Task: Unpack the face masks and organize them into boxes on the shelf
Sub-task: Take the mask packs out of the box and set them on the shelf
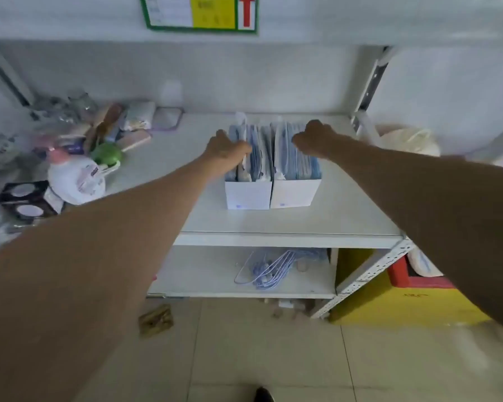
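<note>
Two white boxes stand side by side on the white shelf (pixel 346 210), the left box (pixel 248 195) and the right box (pixel 295 192). Both are packed with upright blue face masks (pixel 262 153) in clear wrappers. My left hand (pixel 225 147) rests on top of the masks in the left box, fingers curled down among them. My right hand (pixel 314 137) lies on the masks in the right box, fingers bent over their top edges. Whether either hand actually pinches a mask is hidden by the fingers.
Bottles, packets and a dark box (pixel 26 200) crowd the shelf's left end. A white bag (pixel 404 140) sits beyond the right upright. On the lower shelf lies a bundle of blue cords (pixel 276 266). A yellow and red bin (pixel 410 297) stands on the floor at right.
</note>
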A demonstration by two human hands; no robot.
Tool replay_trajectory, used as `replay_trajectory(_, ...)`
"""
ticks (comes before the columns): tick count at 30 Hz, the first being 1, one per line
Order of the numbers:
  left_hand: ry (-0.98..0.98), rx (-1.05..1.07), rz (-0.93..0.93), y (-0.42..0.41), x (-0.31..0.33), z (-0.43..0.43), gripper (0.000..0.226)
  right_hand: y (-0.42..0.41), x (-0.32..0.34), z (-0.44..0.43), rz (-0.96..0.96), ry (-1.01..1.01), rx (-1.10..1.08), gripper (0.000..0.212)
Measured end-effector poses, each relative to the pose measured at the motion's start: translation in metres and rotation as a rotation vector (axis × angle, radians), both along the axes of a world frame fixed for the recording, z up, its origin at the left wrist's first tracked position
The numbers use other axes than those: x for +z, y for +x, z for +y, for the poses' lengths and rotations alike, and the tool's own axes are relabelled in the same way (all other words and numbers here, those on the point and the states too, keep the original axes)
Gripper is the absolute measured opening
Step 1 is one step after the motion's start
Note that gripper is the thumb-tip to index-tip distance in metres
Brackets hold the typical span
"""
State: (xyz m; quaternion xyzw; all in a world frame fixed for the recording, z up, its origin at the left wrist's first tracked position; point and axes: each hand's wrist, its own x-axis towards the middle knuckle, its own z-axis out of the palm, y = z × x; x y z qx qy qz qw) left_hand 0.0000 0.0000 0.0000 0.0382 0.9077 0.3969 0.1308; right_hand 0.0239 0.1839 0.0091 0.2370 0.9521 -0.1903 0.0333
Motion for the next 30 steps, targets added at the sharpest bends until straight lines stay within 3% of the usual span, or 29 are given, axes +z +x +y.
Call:
replay_trajectory(5, 0.133, 0.164, -0.019, -0.022, -0.024, 0.016, 0.068, -0.016, -0.025, -0.021, -0.117, 0.041, -0.142, 0.06)
replay_trajectory(8, 0.148, 0.105, -0.024, -0.029, -0.039, 0.028, 0.101, -0.024, -0.035, -0.022, -0.152, 0.019, -0.206, 0.091)
replay_trajectory(13, -0.016, -0.241, 0.024, -0.015, -0.055, 0.023, 0.137, -0.024, -0.045, -0.035, -0.017, 0.126, -0.07, 0.076)
replay_trajectory(15, -0.016, -0.293, 0.023, -0.012, -0.057, 0.016, 0.149, -0.021, -0.049, -0.038, -0.002, 0.063, -0.086, 0.076)
replay_trajectory(19, -0.161, -0.308, 0.086, -0.008, -0.058, 0.016, 0.169, -0.025, -0.045, -0.024, -0.073, -0.24, -0.172, 0.121)
replay_trajectory(21, -0.206, -0.275, 0.12, -0.004, -0.059, 0.02, 0.168, -0.025, -0.035, -0.013, -0.098, -0.286, -0.115, 0.118)
replay_trajectory(26, -0.277, -0.233, 0.194, -0.002, -0.063, 0.021, 0.168, -0.023, -0.018, 0.002, -0.275, -0.175, -0.082, 0.073)
replay_trajectory(30, -0.286, -0.238, 0.203, -0.003, -0.061, 0.019, 0.168, -0.027, -0.014, 0.003, -0.293, -0.11, -0.031, 0.086)
